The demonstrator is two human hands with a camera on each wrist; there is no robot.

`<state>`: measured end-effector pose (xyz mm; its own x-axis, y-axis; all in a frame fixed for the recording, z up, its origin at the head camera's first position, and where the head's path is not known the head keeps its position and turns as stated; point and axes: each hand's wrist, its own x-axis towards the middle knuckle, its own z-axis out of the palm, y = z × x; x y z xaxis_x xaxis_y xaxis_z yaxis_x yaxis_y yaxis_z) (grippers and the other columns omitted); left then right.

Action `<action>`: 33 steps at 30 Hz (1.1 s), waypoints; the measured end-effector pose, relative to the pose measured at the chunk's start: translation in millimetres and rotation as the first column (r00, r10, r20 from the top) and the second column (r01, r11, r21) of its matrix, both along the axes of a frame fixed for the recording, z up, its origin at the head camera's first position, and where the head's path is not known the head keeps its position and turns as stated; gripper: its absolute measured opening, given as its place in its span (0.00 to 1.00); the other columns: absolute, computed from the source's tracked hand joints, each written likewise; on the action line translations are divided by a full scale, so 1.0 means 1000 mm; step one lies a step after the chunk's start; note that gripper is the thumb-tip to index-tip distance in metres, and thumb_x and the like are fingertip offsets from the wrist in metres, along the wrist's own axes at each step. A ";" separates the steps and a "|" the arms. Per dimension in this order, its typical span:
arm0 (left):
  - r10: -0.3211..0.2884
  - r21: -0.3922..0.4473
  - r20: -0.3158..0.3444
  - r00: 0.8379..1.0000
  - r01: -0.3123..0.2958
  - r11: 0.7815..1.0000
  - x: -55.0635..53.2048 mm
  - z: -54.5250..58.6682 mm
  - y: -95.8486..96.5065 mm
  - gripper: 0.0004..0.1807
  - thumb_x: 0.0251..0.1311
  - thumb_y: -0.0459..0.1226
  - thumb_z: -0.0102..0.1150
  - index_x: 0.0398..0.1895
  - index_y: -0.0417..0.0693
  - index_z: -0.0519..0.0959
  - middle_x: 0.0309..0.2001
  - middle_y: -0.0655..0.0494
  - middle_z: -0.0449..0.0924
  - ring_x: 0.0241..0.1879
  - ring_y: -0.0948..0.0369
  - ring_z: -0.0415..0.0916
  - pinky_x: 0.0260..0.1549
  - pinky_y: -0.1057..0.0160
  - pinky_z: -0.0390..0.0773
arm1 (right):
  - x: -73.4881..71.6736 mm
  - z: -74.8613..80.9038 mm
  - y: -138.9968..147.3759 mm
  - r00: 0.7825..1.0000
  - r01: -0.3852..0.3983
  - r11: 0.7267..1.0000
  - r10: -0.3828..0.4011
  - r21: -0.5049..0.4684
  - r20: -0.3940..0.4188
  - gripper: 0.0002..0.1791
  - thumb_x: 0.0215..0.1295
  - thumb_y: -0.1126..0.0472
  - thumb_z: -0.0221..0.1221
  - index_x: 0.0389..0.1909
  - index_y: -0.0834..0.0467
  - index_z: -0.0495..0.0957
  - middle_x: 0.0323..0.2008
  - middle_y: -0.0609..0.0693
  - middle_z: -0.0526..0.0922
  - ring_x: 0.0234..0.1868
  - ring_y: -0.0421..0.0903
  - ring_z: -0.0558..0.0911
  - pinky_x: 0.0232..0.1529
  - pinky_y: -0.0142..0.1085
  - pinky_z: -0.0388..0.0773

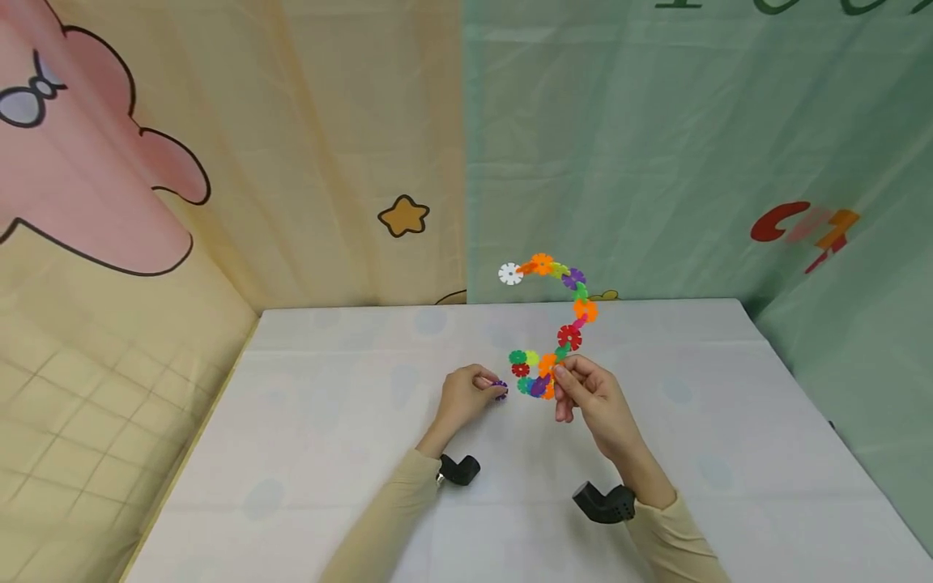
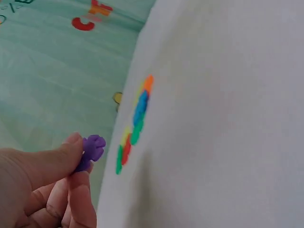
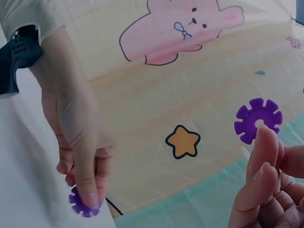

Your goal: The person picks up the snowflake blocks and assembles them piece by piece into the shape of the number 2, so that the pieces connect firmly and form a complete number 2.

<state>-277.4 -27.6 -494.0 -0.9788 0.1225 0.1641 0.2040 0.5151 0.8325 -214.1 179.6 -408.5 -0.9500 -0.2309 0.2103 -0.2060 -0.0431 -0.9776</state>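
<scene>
In the head view a chain of linked, notched plastic discs point(image 1: 570, 337) in many colours curves like an S, its upper end a white disc point(image 1: 510, 274). My right hand point(image 1: 598, 397) pinches it near an orange disc in its lower part. A purple disc point(image 3: 251, 126) shows behind the right fingertips in the right wrist view; most of the chain is out of that frame. My left hand point(image 1: 465, 397) pinches a separate purple disc point(image 2: 93, 149) between thumb and fingers. That disc is just left of the chain's lower end, with a small gap between them.
Both hands are over a table with a white cloth point(image 1: 350, 486). Behind it hang printed curtains, one beige point(image 1: 328, 146) and one green point(image 1: 678, 162). Black wrist cameras sit on the left wrist point(image 1: 459, 470) and right wrist point(image 1: 607, 504).
</scene>
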 end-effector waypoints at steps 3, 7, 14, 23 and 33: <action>-0.079 0.130 0.032 0.996 0.074 0.989 0.011 0.016 -0.003 0.09 0.52 0.38 0.70 0.30 0.41 0.83 0.22 0.58 0.80 0.21 0.59 0.77 0.23 0.61 0.80 | 0.000 0.000 0.000 1.000 -0.003 1.000 0.003 0.014 0.009 0.17 0.73 0.59 0.50 0.36 0.73 0.66 0.21 0.54 0.71 0.16 0.45 0.75 0.18 0.31 0.75; -0.168 0.270 0.070 0.983 0.144 0.952 0.027 0.037 -0.004 0.11 0.56 0.41 0.67 0.30 0.41 0.82 0.25 0.52 0.82 0.25 0.49 0.79 0.27 0.51 0.82 | -0.001 0.001 -0.001 1.000 -0.007 1.000 0.007 0.030 0.008 0.16 0.73 0.59 0.50 0.35 0.72 0.67 0.22 0.56 0.71 0.16 0.46 0.75 0.18 0.32 0.75; -0.302 0.506 0.145 0.942 0.191 0.841 0.049 0.057 0.002 0.11 0.61 0.36 0.61 0.35 0.34 0.77 0.31 0.38 0.81 0.24 0.59 0.78 0.26 0.64 0.81 | -0.001 -0.002 -0.004 0.999 -0.045 0.999 0.044 0.011 0.025 0.15 0.73 0.59 0.50 0.36 0.70 0.66 0.22 0.54 0.72 0.16 0.45 0.75 0.18 0.32 0.75; -0.332 0.536 0.136 0.933 0.213 0.817 0.063 0.059 0.001 0.10 0.63 0.29 0.57 0.45 0.31 0.76 0.29 0.44 0.81 0.25 0.50 0.78 0.28 0.64 0.81 | 0.000 -0.005 -0.006 0.995 -0.100 0.995 0.100 -0.030 0.012 0.16 0.74 0.60 0.48 0.35 0.71 0.65 0.20 0.52 0.71 0.15 0.45 0.74 0.19 0.32 0.74; -0.412 0.639 0.194 0.890 0.204 0.741 0.068 0.056 0.008 0.19 0.69 0.39 0.51 0.40 0.25 0.79 0.25 0.53 0.80 0.23 0.64 0.76 0.32 0.68 0.79 | 0.002 -0.005 -0.010 0.988 -0.149 0.988 0.150 -0.045 0.026 0.12 0.73 0.61 0.49 0.35 0.68 0.65 0.21 0.51 0.71 0.15 0.44 0.74 0.19 0.32 0.75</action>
<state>-209.0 -19.7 -438.1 -0.9131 0.4076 0.0106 -0.0525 -0.1433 0.9883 -212.4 169.3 -413.2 -0.9113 -0.3622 0.1958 -0.1654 -0.1135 -0.9797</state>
